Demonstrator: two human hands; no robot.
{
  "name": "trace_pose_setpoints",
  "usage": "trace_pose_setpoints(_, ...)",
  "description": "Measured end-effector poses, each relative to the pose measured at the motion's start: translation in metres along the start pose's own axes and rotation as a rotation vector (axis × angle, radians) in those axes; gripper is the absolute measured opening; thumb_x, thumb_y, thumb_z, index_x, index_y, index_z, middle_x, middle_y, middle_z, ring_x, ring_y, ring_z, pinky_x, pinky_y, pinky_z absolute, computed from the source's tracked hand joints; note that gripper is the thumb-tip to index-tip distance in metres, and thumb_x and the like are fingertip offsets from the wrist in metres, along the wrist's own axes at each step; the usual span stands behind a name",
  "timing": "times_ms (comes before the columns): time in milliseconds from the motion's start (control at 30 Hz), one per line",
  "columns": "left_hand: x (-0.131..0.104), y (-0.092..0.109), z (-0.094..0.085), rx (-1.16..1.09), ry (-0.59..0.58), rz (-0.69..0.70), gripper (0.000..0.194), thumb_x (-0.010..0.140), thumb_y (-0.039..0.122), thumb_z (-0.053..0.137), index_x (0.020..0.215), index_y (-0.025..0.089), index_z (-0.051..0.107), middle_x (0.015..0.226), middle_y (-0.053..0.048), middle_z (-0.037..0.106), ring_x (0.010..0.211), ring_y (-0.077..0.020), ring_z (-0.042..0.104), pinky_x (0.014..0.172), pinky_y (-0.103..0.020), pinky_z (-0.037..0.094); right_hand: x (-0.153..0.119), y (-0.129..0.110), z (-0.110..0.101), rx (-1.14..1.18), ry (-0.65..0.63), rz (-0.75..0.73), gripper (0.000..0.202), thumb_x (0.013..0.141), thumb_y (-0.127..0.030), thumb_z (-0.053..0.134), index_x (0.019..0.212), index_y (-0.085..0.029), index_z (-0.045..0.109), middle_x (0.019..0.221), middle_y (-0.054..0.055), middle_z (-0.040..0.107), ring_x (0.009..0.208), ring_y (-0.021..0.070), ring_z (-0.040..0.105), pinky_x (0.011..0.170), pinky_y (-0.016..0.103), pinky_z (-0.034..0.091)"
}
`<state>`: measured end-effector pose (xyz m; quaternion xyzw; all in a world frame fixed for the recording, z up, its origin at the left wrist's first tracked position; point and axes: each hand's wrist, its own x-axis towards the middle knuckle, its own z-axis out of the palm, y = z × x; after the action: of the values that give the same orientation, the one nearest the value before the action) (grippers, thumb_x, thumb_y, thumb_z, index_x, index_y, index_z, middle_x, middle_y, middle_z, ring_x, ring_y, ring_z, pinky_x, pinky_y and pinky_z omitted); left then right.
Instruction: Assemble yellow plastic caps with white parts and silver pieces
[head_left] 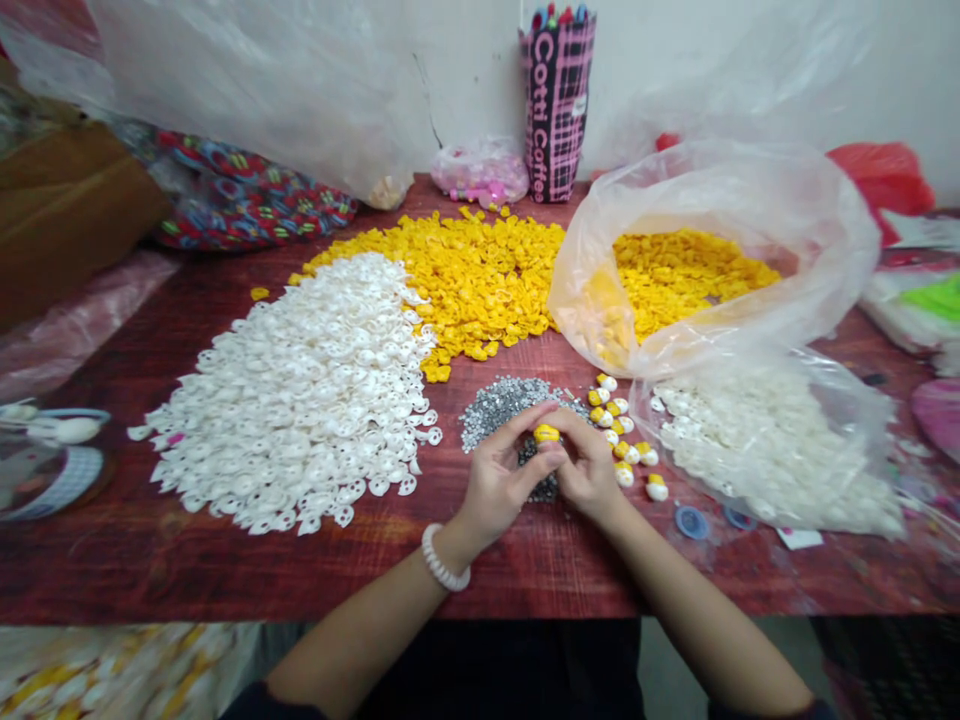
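My left hand (499,475) and my right hand (589,465) meet at the middle of the table, fingers closed round a small yellow plastic piece (547,433). Its lower part is hidden by my fingers. Just beneath and behind my hands lies a heap of small grey bits (495,405). To the right of my right hand sit several little yellow-and-white pieces (622,450) in a loose group. Left of my hands spreads a big pile of white plastic pieces (300,390), and behind it a pile of yellow pieces (487,280).
An open clear bag (810,240) of yellow pieces stands at the back right, with a clear bag of white pieces (780,450) before it. A Cotti Coffee bag (559,110) stands by the wall. Tape (67,485) lies far left, blue caps (691,521) near the right front.
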<state>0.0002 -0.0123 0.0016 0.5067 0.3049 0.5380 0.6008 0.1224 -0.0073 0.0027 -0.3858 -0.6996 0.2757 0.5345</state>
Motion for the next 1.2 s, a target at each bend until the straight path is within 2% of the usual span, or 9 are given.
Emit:
trace_pose_setpoints(133, 0.007, 0.001, -0.001, -0.226, -0.003, -0.059, 0.054, 0.079, 0.038, 0.061, 0.129, 0.026, 0.047, 0.139, -0.009, 0.045, 0.123, -0.0231, 0.046, 0.099, -0.033, 0.04, 0.005, 0.007, -0.011, -0.126, 0.059, -0.097, 0.02, 0.081, -0.029, 0.06, 0.101, -0.025, 0.056, 0.094, 0.004, 0.062, 0.091, 0.0206, 0.057, 0.081, 0.038, 0.045)
trace_pose_setpoints(233, 0.012, 0.003, -0.003, -0.237, 0.015, -0.202, 0.037, 0.083, 0.038, 0.055, 0.114, 0.018, 0.06, 0.119, -0.011, 0.061, 0.103, -0.0202, 0.059, 0.086, -0.029, 0.046, 0.009, 0.011, -0.021, -0.288, 0.112, -0.123, 0.023, 0.075, -0.032, 0.068, 0.093, -0.024, 0.055, 0.088, 0.004, 0.059, 0.085, 0.0208, 0.056, 0.075, 0.037, 0.045)
trace_pose_setpoints(333, 0.017, 0.006, -0.004, -0.221, 0.001, -0.318, 0.026, 0.076, 0.029, 0.065, 0.099, 0.016, 0.066, 0.095, -0.006, 0.068, 0.088, -0.0149, 0.061, 0.079, -0.024, 0.044, 0.01, 0.012, -0.025, -0.382, 0.028, -0.105, 0.02, 0.077, -0.033, 0.066, 0.088, -0.022, 0.054, 0.081, 0.003, 0.058, 0.076, 0.0195, 0.054, 0.068, 0.034, 0.044)
trace_pose_setpoints(467, 0.021, 0.008, -0.006, -0.307, 0.025, -0.442, 0.011, 0.075, 0.026, 0.065, 0.078, 0.015, 0.065, 0.074, 0.0, 0.061, 0.072, -0.0094, 0.055, 0.07, -0.021, 0.042, 0.011, 0.013, -0.024, -0.479, -0.147, -0.108, 0.024, 0.082, -0.037, 0.058, 0.097, -0.019, 0.052, 0.084, 0.006, 0.06, 0.077, 0.02, 0.055, 0.067, 0.033, 0.045)
trace_pose_setpoints(633, 0.018, -0.001, -0.005, -0.242, 0.094, -0.429, 0.021, 0.077, 0.038, 0.061, 0.078, 0.016, 0.06, 0.074, 0.002, 0.054, 0.07, -0.0097, 0.049, 0.066, -0.021, 0.039, 0.009, 0.018, -0.021, -0.613, -0.286, -0.128, 0.033, 0.09, -0.044, 0.04, 0.104, -0.016, 0.05, 0.087, 0.01, 0.062, 0.078, 0.0215, 0.058, 0.069, 0.033, 0.046)
trace_pose_setpoints(800, 0.015, -0.006, -0.004, -0.116, -0.087, -0.51, 0.047, 0.074, 0.062, 0.051, 0.072, 0.015, 0.054, 0.06, 0.004, 0.044, 0.055, -0.0091, 0.038, 0.054, -0.024, 0.033, 0.006, 0.018, -0.018, -0.63, -0.264, -0.083, 0.049, 0.086, -0.061, 0.033, 0.089, -0.016, 0.052, 0.071, 0.007, 0.06, 0.065, 0.0194, 0.058, 0.058, 0.028, 0.043)
trace_pose_setpoints(867, 0.015, -0.006, -0.004, -0.102, -0.08, -0.521, 0.05, 0.069, 0.065, 0.054, 0.071, 0.015, 0.053, 0.06, 0.004, 0.041, 0.055, -0.0084, 0.035, 0.053, -0.024, 0.032, 0.006, 0.015, -0.018, -0.674, -0.282, -0.084, 0.052, 0.085, -0.065, 0.03, 0.081, -0.017, 0.051, 0.065, 0.006, 0.058, 0.059, 0.0179, 0.056, 0.054, 0.027, 0.039)
trace_pose_setpoints(1033, 0.012, -0.006, -0.002, -0.158, -0.043, -0.61, 0.053, 0.065, 0.067, 0.056, 0.072, 0.015, 0.052, 0.063, 0.003, 0.044, 0.058, -0.0086, 0.038, 0.055, -0.023, 0.033, 0.007, 0.008, -0.018, -0.793, -0.271, -0.207, 0.051, 0.09, -0.058, 0.023, 0.069, -0.019, 0.048, 0.055, 0.004, 0.054, 0.052, 0.0154, 0.048, 0.051, 0.026, 0.031)
trace_pose_setpoints(1200, 0.005, -0.007, 0.005, -0.249, -0.107, -0.635, 0.054, 0.068, 0.07, 0.05, 0.064, 0.016, 0.045, 0.054, 0.006, 0.032, 0.048, -0.0055, 0.027, 0.047, -0.02, 0.025, 0.005, 0.006, -0.019, -0.654, -0.242, -0.196, 0.053, 0.094, -0.048, 0.012, 0.066, -0.019, 0.046, 0.054, 0.002, 0.05, 0.05, 0.0136, 0.045, 0.051, 0.025, 0.03)
